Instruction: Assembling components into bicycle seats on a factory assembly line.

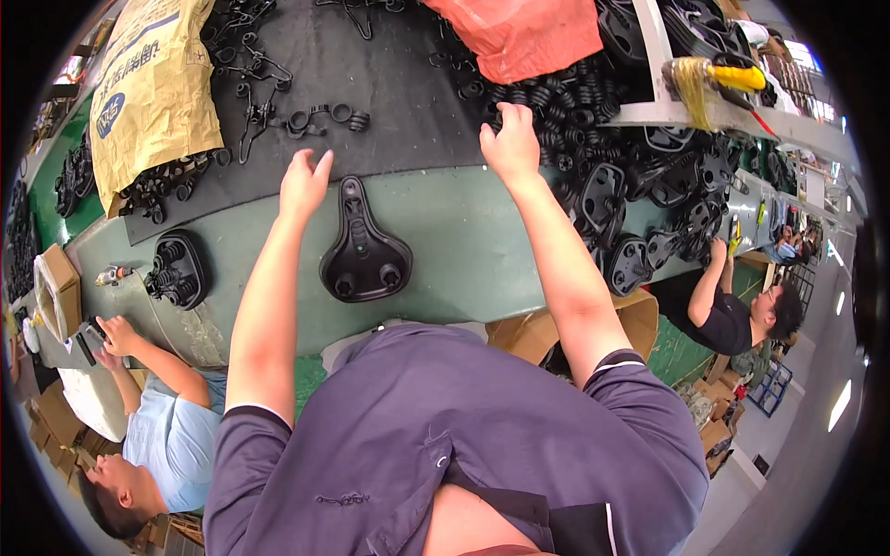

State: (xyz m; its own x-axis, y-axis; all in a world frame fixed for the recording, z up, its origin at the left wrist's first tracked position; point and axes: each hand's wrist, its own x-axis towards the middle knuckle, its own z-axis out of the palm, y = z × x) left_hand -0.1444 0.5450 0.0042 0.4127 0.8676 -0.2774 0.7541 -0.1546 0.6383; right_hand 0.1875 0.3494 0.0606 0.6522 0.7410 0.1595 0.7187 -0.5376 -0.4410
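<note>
A black bicycle saddle (360, 255) lies underside up on the green bench in front of me, its narrow nose pointing away. Neither hand touches it. Above its left side, my left hand (306, 183) is open, thumb and fingers apart, just short of a few black ring-shaped clamps (324, 119) on the dark mat. My right hand (513, 144) reaches to the left edge of a heap of small black rings (567, 107). Its thumb stands apart from its fingers, and nothing shows in its grasp; the fingertips partly overlap the dark heap.
A yellow sack (153, 102) spills black parts at the left, near bent black wire frames (255, 102). A red bag (524, 37) lies behind the rings. More saddles (603, 199) crowd the right; another saddle (178, 271) sits left. Co-workers work at both sides. A white metal frame (705, 116) stands right.
</note>
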